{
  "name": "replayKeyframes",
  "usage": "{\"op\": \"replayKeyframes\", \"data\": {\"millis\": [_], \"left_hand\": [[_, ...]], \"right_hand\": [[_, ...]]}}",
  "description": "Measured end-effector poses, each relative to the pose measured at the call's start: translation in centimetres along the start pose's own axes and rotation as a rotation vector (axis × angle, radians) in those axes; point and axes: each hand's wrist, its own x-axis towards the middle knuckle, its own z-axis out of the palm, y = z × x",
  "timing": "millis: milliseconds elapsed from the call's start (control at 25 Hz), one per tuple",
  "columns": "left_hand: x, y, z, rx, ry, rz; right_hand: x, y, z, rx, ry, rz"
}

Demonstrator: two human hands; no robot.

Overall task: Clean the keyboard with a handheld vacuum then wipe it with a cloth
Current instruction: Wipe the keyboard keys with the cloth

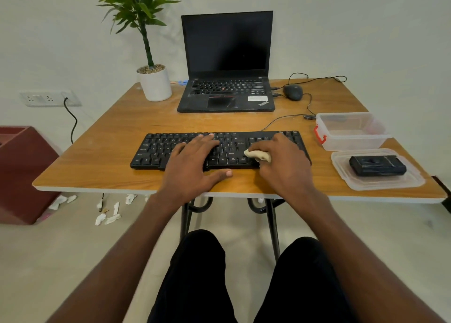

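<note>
Fingers of the left hand (192,161) lie straight and spread, flat on the middle keys of the black keyboard (156,149), thumb resting on the wooden table (117,124) at the keyboard's 6 o'clock edge. At 3 o'clock from it, the right hand (283,161) curls its fingers around a small cream cloth (256,154), pressing it onto the keyboard's right side. At 3 o'clock from the keyboard, the black handheld vacuum (377,165) lies on a clear plastic lid (412,181).
</note>
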Motion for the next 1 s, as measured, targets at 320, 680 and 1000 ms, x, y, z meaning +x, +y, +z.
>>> {"op": "replayKeyframes", "data": {"millis": [320,680,1000], "left_hand": [[1.2,4.4,2.9,0.078,-0.060,0.071],[1.2,4.2,3.0,0.048,-0.054,0.052],[1.2,4.3,3.1,0.045,-0.034,0.057]], "right_hand": [[1.1,3.9,-1.6,-0.130,-0.012,0.158],[-0.8,2.8,-0.8,-0.076,-0.031,0.099],[-0.3,2.0,-0.1,-0.060,0.084,0.230]]}}
